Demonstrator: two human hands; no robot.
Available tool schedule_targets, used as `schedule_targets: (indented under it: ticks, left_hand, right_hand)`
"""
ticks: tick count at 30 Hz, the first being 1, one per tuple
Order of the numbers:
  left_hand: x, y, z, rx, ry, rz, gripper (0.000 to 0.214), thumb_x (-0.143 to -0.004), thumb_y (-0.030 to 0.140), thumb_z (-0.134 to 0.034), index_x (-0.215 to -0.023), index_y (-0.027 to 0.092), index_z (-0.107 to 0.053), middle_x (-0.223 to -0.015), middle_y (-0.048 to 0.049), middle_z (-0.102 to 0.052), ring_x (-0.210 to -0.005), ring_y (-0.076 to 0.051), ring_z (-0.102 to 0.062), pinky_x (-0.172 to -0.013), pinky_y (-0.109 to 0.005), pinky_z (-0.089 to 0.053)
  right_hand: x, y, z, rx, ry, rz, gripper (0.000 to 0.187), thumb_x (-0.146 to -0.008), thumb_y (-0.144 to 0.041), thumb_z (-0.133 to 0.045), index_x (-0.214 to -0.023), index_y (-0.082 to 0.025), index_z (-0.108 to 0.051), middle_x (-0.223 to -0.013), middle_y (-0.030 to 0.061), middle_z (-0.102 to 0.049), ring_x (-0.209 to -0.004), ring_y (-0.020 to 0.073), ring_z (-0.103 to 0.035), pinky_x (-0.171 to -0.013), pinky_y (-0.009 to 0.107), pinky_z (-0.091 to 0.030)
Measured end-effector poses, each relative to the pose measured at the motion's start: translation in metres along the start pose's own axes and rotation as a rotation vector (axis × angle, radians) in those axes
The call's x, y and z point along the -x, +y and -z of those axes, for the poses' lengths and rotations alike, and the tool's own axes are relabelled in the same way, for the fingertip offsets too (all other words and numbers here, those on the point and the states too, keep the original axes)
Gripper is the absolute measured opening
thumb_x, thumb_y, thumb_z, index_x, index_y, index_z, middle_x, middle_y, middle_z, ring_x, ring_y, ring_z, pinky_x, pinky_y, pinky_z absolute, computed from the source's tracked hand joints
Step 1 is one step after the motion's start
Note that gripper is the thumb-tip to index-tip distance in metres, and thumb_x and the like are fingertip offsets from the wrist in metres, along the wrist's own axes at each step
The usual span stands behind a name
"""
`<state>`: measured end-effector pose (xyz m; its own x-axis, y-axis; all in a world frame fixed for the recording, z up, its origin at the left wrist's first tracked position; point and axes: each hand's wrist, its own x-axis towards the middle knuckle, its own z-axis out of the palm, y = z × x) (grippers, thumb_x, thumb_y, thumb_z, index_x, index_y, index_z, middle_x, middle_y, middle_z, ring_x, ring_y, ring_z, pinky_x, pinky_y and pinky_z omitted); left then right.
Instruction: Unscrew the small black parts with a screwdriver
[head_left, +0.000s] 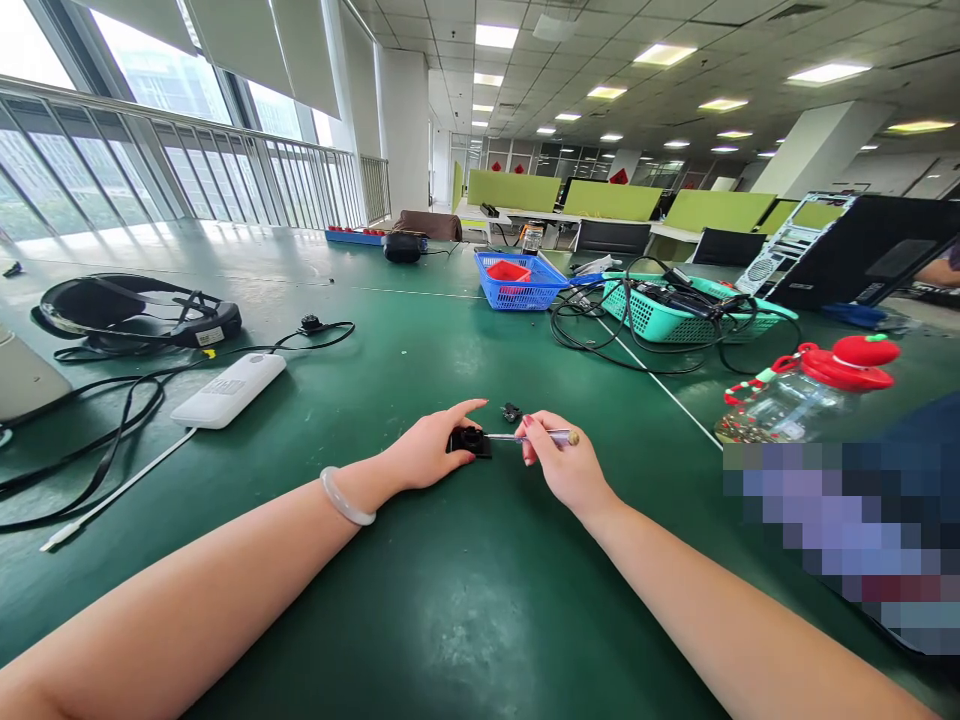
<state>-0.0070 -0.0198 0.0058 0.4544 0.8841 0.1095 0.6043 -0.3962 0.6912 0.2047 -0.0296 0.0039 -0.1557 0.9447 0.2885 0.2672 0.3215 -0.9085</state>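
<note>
My left hand (431,450) rests on the green table (450,600) and pinches a small black square part (471,441) between thumb and fingers, with the index finger stretched over it. My right hand (559,460) is closed round a slim silver screwdriver (536,436) held level, its tip on the black part. A tiny dark piece (511,411) lies on the table just behind the two hands. A pale bangle (345,498) circles my left wrist.
To the left lie a white power bank (229,389) with cables and a black headset (135,315). Behind are a blue basket (519,280) and a teal basket of cables (679,310). A clear bottle with a red lid (806,392) lies at right, a computer case (840,250) beyond.
</note>
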Motion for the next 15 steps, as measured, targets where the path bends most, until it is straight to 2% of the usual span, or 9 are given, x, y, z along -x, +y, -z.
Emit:
schedule_targets:
  ticks: [3,6,10,15]
  left_hand:
    - [-0.001,0.000,0.001,0.011,-0.018,0.006,0.071,-0.076,0.022,-0.064,-0.141,0.030,-0.035,-0.119,-0.0020,-0.068,-0.110,-0.020,-0.062,-0.103,-0.038,-0.045]
    - [-0.002,0.000,0.000,-0.002,-0.008,0.015,0.071,-0.076,0.021,-0.065,-0.140,0.030,-0.037,-0.119,-0.0023,-0.069,-0.111,-0.021,-0.062,-0.103,-0.039,-0.045]
    - [-0.002,0.000,-0.001,-0.032,0.011,0.011,0.070,-0.076,0.022,-0.066,-0.140,0.029,-0.039,-0.121,-0.0039,-0.068,-0.115,-0.023,-0.060,-0.104,-0.042,-0.044]
    - [-0.002,-0.002,0.000,-0.030,-0.001,0.010,0.071,-0.075,0.021,-0.068,-0.139,0.030,-0.040,-0.122,-0.0026,-0.067,-0.116,-0.023,-0.059,-0.106,-0.042,-0.043]
  right_hand:
    - [0.000,0.000,-0.001,0.056,-0.034,-0.001,0.036,-0.089,-0.049,-0.046,-0.070,-0.020,-0.058,-0.054,-0.0019,-0.053,-0.052,0.0136,-0.053,-0.051,0.025,-0.041]
    - [0.005,-0.007,-0.002,0.172,-0.046,0.085,0.034,-0.090,-0.044,-0.046,-0.070,-0.020,-0.059,-0.055,-0.0022,-0.051,-0.050,0.0123,-0.048,-0.049,0.025,-0.036]
    - [0.011,-0.014,-0.001,0.235,0.019,0.192,0.035,-0.091,-0.043,-0.047,-0.066,-0.020,-0.058,-0.052,-0.0028,-0.048,-0.047,0.0109,-0.041,-0.048,0.025,-0.034]
    - [0.007,-0.007,0.002,0.134,0.045,0.095,0.039,-0.092,-0.046,-0.045,-0.065,-0.020,-0.057,-0.050,-0.0024,-0.050,-0.047,0.0123,-0.048,-0.049,0.025,-0.038]
